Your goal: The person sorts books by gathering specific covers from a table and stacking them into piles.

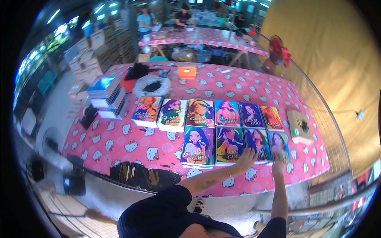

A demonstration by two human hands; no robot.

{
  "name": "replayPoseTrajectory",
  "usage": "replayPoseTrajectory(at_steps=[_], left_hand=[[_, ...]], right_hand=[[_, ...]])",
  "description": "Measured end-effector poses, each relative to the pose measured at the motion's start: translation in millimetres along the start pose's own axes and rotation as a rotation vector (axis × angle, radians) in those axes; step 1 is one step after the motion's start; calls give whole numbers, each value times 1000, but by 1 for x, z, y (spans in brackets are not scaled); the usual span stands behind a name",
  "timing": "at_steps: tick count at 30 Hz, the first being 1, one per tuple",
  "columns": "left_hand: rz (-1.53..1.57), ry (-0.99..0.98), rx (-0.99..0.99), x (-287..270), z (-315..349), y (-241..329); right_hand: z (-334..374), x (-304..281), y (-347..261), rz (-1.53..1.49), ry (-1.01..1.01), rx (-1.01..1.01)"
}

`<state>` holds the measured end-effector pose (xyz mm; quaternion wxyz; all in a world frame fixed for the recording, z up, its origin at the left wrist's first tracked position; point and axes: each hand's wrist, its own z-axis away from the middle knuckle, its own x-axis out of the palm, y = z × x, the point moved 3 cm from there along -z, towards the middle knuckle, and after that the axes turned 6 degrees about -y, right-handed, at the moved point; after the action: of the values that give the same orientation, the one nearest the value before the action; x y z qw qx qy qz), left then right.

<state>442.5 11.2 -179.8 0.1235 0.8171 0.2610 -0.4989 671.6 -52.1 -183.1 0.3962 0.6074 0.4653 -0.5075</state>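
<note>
Two rows of spiral notebooks with illustrated covers lie on the pink table. My left hand rests with fingers stretched out at the near edge between a dark notebook and a blue-purple notebook. My right hand, smeared by motion, reaches over the lower part of the rightmost near notebook; whether it grips anything does not show. At the left end of the near row lies a purple notebook stack. Behind are more notebooks, among them an orange one and a navy one.
Stacked notebooks stand at the table's left, near a plastic bag with black contents. An orange box sits farther back. A cardboard box stands right. Two people work at a far table; a red fan is beyond.
</note>
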Motion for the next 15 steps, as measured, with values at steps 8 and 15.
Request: replayPoseTrajectory(at_steps=[8,15], left_hand=[[1126,187,-373,-176,-11,-105],[1158,590,-891,-366,236,-176]], right_hand=[[33,-103,25,-1279,158,195],[38,-188,-245,-738,36,-651]])
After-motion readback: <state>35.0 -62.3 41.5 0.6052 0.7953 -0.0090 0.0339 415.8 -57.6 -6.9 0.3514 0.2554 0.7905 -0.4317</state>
